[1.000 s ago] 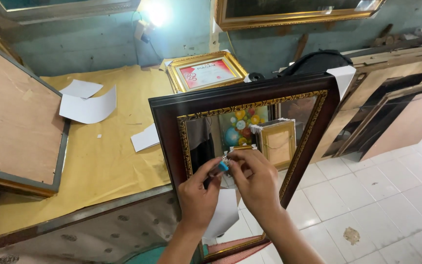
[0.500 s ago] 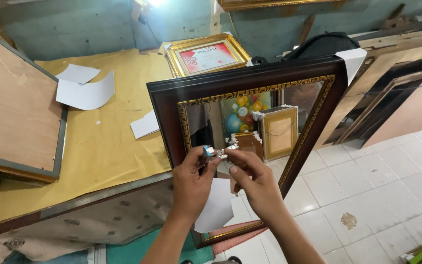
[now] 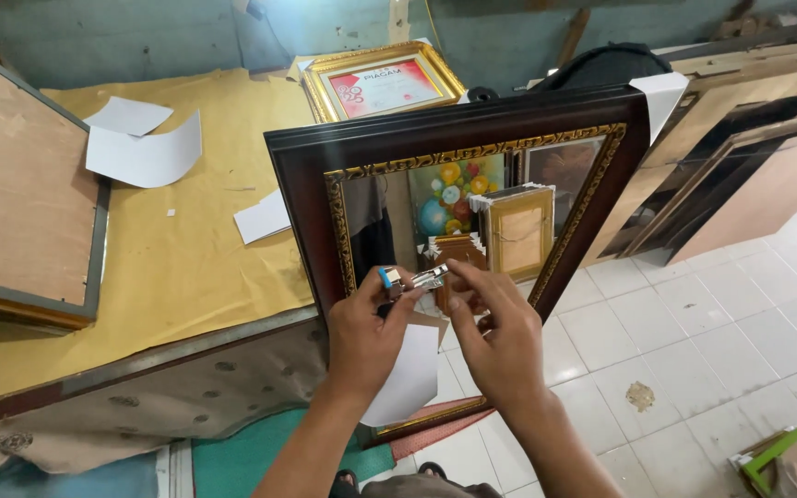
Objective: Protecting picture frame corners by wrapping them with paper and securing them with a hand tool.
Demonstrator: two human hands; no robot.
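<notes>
Both hands pinch one small metal tool (image 3: 414, 278) in front of the dark frame (image 3: 458, 129): left hand (image 3: 368, 334) and right hand (image 3: 500, 337) are closed on it.

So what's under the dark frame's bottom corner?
A white paper corner protector covers the dark frame there; the left hand hides its top. Below lie green mat and white floor tiles.
</notes>
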